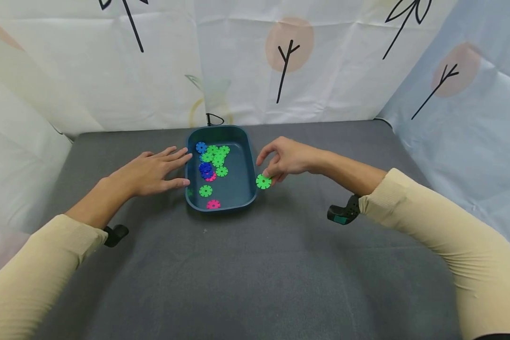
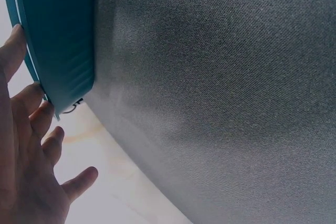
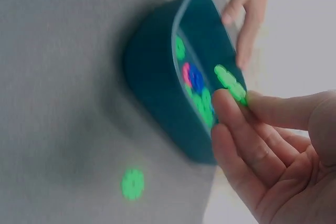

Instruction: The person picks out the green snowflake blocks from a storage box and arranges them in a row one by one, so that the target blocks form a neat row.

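A dark teal tray [image 1: 242, 189] holds several flower-shaped discs: green [image 1: 206, 191], blue [image 1: 200, 147] and pink [image 1: 213, 204]. At its left side, my left hand [image 1: 153, 172] is spread with fingertips at the rim; the left wrist view shows fingers [image 2: 32, 95] touching the tray wall [image 2: 58, 40]. My right hand [image 1: 291, 158] pinches a green notched disc [image 1: 263, 182] between thumb and finger just beyond the right rim. Seen from the right wrist, that disc [image 3: 230, 83] is nearly edge-on. Another green disc [image 3: 133, 184] lies on the cloth beside the tray, hidden in the head view.
Grey cloth [image 1: 255, 269] covers the table. White printed fabric [image 1: 238, 61] hangs behind the tray, with a bluish sheet [image 1: 471, 118] on the right. Black wrist devices [image 1: 344, 211] sit on both forearms.
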Demonstrator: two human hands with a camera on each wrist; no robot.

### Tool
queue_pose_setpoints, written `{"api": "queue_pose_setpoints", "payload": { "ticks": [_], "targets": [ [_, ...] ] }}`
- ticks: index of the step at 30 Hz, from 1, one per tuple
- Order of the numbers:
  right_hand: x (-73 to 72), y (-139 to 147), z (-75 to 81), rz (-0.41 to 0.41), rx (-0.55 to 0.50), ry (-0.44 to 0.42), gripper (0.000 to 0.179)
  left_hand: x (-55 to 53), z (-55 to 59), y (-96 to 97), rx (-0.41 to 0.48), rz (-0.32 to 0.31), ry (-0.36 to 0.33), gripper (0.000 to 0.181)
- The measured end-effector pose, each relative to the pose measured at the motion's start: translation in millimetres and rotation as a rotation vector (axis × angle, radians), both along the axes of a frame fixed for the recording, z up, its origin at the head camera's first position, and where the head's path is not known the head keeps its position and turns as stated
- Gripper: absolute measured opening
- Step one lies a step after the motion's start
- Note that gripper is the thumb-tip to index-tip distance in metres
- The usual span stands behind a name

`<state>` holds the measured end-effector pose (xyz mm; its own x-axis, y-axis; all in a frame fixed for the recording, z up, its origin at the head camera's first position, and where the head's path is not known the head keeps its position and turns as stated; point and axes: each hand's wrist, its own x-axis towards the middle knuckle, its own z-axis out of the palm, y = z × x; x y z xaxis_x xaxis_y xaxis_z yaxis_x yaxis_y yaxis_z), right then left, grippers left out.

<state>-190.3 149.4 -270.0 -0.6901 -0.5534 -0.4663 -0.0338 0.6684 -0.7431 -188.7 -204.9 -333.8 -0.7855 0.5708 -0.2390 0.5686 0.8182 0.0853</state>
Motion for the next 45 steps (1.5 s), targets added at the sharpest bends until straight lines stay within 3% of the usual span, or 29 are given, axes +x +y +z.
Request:
{"api": "queue_pose_setpoints", "payload": {
  "ticks": [5,10,20,24,28,37,45],
  "targets": [
    [-6.9,23,3.0,-0.108,-0.026,0.048,0.031,0.1,0.7,-0.5,-0.001,-0.002,-0.001,0.08],
    [-12.5,43,-10.2,-0.234,-0.049,0.117,0.028,0.9,2.3,-0.5,0.0,-0.007,0.001,0.08],
    [-19.0,73,-69.1,-0.349,-0.11,0.209,0.028,2.3,2.5,1.3,0.018,-0.001,-0.017,0.079],
    [-19.8,79,-93.7,-0.396,-0.14,0.182,0.027,2.6,2.4,2.6,0.025,0.008,-0.022,0.079],
    [-21.3,83,-108.7,-0.448,-0.168,0.164,0.023,2.0,2.3,4.0,0.02,0.012,-0.003,0.077],
    [-21.8,85,-114.4,-0.444,-0.157,0.144,0.025,2.5,2.9,4.4,0.018,0.0,0.013,0.078],
    [-20.6,85,-115.8,-0.419,-0.142,0.179,0.026,3.7,3.9,3.6,0.02,-0.009,0.024,0.078]
  ]
}}
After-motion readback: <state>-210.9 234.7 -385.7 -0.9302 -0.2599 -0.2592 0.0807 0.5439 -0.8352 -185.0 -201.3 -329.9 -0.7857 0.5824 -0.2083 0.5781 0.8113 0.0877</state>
